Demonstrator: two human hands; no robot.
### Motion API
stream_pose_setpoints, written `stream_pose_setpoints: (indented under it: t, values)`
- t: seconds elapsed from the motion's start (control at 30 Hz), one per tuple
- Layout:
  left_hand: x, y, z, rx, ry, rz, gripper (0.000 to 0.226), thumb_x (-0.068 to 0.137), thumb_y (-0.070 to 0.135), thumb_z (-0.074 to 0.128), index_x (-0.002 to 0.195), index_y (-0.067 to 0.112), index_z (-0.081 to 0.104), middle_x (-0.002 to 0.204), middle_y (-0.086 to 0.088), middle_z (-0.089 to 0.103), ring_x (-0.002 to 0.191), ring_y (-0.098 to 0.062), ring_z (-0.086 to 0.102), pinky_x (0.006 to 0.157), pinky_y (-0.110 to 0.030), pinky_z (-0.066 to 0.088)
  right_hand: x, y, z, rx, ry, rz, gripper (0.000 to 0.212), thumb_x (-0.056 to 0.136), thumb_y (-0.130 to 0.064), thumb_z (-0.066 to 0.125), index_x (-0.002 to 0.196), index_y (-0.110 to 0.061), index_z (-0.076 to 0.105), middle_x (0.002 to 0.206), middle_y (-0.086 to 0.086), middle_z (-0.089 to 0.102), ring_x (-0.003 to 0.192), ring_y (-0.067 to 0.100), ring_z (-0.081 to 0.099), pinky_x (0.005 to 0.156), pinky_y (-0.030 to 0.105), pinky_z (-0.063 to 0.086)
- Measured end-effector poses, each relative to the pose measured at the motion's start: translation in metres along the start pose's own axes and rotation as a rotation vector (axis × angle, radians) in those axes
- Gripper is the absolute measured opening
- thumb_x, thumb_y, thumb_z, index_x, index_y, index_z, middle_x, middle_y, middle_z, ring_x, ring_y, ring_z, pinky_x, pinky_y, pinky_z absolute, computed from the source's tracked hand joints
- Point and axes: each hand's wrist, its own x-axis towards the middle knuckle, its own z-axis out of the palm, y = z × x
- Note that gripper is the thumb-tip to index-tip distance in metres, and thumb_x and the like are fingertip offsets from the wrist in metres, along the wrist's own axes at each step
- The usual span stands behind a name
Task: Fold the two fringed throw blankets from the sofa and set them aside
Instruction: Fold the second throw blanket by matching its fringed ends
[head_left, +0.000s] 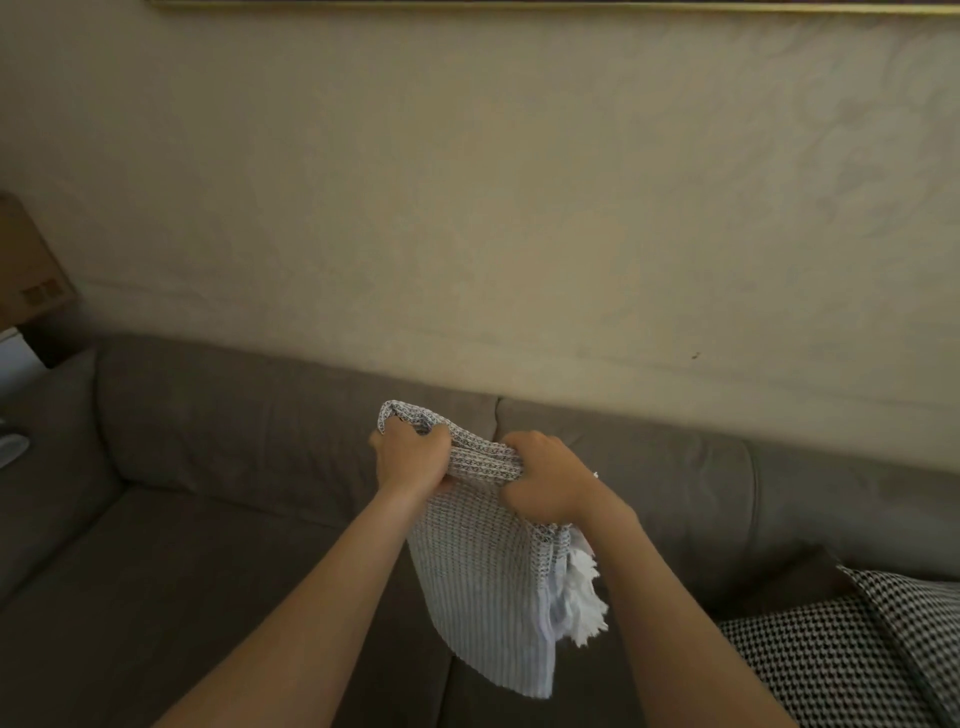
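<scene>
Forearms come up from the bottom edge, left hand (410, 457) and right hand (545, 483) both clamped on the bunched top of the waffle blanket (483, 587), which hangs over the sofa (208, 571). Honestly the layers look uneven, so if either grip loosens, the fringe (584, 597) side could slide out and undo the fold. Houndstooth blanket (857, 649) lies on the sofa at right.
</scene>
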Motion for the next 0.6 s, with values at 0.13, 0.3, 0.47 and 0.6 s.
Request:
stream_pose_setpoints:
  t: [0.13, 0.3, 0.47, 0.6]
  values:
    - [0.014, -0.003, -0.007, -0.121, -0.005, -0.087, 0.050, 0.079, 0.042, 0.052, 0.109, 0.007, 0.072, 0.135, -0.016, 0.055, 0.102, -0.034, 0.068, 0.056, -0.043, 0.066, -0.006, -0.006, -0.004, 0.107, 0.000, -0.004, 0.017, 0.068, -0.013, 0.067, 0.084, -0.008, 0.065, 0.078, 0.014, 0.071, 0.064, 0.029, 0.063, 0.052, 0.037, 0.042]
    - [-0.003, 0.008, -0.020, 0.240, -0.055, 0.311, 0.052, 0.086, 0.006, 0.061, 0.136, 0.018, 0.052, 0.149, -0.010, 0.027, 0.116, -0.024, 0.053, 0.103, -0.034, 0.046, -0.008, 0.001, -0.011, 0.193, 0.022, 0.089, 0.020, 0.064, -0.011, 0.067, 0.081, 0.000, 0.065, 0.065, 0.012, 0.063, 0.055, 0.018, 0.048, 0.053, 0.034, 0.037]
    - [-0.011, 0.024, -0.020, 0.876, -0.546, 0.807, 0.090, 0.068, 0.026, 0.090, 0.144, 0.048, 0.048, 0.176, 0.017, -0.001, 0.162, -0.018, -0.015, 0.121, -0.068, -0.014, -0.012, -0.008, -0.022, 0.218, -0.048, 0.064, 0.008, 0.061, -0.008, 0.076, 0.066, -0.010, 0.071, 0.058, -0.001, 0.065, 0.050, 0.013, 0.055, 0.049, 0.032, 0.043]
    - [-0.014, 0.030, -0.015, 1.015, -0.549, 0.872, 0.084, 0.052, 0.072, 0.091, 0.125, 0.039, 0.062, 0.131, 0.017, 0.067, 0.142, -0.015, 0.051, 0.129, -0.065, 0.004, -0.016, -0.010, -0.036, 0.242, -0.070, 0.021, 0.023, 0.057, -0.012, 0.082, 0.079, -0.016, 0.078, 0.075, 0.004, 0.077, 0.062, 0.015, 0.070, 0.053, 0.038, 0.054]
